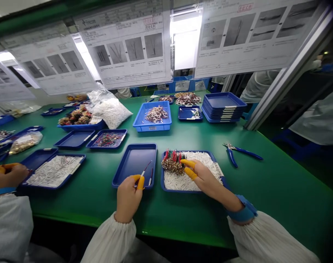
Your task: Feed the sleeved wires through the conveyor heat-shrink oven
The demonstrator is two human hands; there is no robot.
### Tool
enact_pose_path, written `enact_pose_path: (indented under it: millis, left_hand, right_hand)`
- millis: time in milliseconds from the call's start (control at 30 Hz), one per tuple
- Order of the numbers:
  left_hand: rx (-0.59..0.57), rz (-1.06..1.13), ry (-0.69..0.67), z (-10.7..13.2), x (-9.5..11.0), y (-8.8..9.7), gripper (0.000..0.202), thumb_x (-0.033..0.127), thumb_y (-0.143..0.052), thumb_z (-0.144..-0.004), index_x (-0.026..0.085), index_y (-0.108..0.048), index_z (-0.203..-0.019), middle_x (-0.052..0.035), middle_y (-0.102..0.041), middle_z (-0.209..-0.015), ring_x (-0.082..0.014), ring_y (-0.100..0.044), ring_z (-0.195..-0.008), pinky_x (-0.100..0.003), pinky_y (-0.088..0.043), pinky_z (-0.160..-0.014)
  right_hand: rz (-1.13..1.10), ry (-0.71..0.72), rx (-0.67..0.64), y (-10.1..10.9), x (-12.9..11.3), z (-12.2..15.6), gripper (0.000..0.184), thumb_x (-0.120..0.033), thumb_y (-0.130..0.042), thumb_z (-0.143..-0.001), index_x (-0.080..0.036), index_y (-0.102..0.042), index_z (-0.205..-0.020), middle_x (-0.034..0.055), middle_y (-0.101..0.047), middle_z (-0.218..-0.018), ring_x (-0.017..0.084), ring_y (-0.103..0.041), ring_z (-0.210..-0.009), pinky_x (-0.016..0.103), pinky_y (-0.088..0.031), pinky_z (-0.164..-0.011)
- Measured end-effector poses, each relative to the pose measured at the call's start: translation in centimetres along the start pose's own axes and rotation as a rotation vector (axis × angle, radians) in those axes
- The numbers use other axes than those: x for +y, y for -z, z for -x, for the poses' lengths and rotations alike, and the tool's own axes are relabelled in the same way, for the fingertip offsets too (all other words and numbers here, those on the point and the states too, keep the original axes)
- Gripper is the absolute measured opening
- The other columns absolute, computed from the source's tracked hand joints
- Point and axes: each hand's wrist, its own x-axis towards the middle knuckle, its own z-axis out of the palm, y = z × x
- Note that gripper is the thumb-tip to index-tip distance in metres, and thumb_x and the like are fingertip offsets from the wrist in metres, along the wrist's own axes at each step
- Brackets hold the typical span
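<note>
My left hand (128, 199), with yellow finger cots, is closed in a pinch on a thin wire with a white sleeve (146, 168). The wire points up and right over a blue tray (135, 153), where another short sleeved wire (151, 177) lies at the right side. My right hand (201, 179), also in yellow finger cots, has its thumb and forefinger apart at the right edge of a bundle of wires with gold-coloured terminals (173, 166). Red and green wire ends stick up from that bundle. Beneath it, white sleeves (179, 182) fill a second blue tray (164, 188).
Blue-handled pliers (233, 151) lie on the green table at right. Behind stand a blue bin (152, 128) of small parts, stacked trays (223, 106) and a bag (111, 111) of white pieces. A co-worker's hand (10, 175) is at far left. Printed sheets (128, 69) hang above.
</note>
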Motion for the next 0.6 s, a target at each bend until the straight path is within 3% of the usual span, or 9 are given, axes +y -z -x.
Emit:
enact_pose_path:
  millis: [100, 200, 400, 600]
  left_hand:
    - [-0.075, -0.207, 0.020, -0.1, -1.2, 0.6, 0.021, 0.027, -0.045, -0.080, 0.016, -0.062, -0.072, -0.0056, -0.066, -0.076, -0.0189, -0.059, -0.071, -0.030, -0.044, -0.063]
    - [-0.166, -0.226, 0.023, -0.1, -0.8, 0.5, 0.021, 0.028, -0.046, -0.079, 0.017, -0.063, -0.072, -0.0059, -0.066, -0.078, -0.0199, -0.059, -0.076, -0.032, -0.046, -0.069]
    - [-0.213, 0.024, 0.056, -0.7, 0.1, -0.2, 0.029, 0.020, -0.044, -0.077, 0.014, -0.061, -0.099, -0.0100, -0.067, -0.096, -0.0198, -0.062, -0.086, -0.033, -0.050, -0.076]
    - [-0.247, 0.245, 0.060, -0.9, 0.3, -0.9, 0.034, 0.009, -0.039, -0.075, 0.015, -0.060, -0.101, -0.0078, -0.069, -0.095, -0.0173, -0.064, -0.086, -0.030, -0.052, -0.075]
  right_hand:
    - [0.130, 0.057, -0.044, -0.5, 0.0, -0.1, 0.040, -0.038, -0.039, -0.085, -0.019, -0.053, -0.118, 0.0118, -0.056, -0.104, 0.025, -0.051, -0.095, 0.044, -0.044, -0.084]
    - [0.152, 0.091, -0.034, -0.8, 0.4, -0.1, 0.038, -0.033, -0.040, -0.084, -0.019, -0.052, -0.118, 0.0124, -0.055, -0.108, 0.025, -0.050, -0.100, 0.045, -0.042, -0.088]
    - [0.071, 0.088, -0.010, -0.9, 1.0, 0.0, 0.033, -0.026, -0.042, -0.082, -0.020, -0.056, -0.111, 0.0109, -0.056, -0.108, 0.024, -0.050, -0.101, 0.044, -0.043, -0.089]
    - [0.024, 0.097, 0.001, -0.8, 1.1, 0.0, 0.033, -0.021, -0.044, -0.080, -0.020, -0.058, -0.109, 0.0100, -0.058, -0.105, 0.023, -0.052, -0.096, 0.043, -0.045, -0.086]
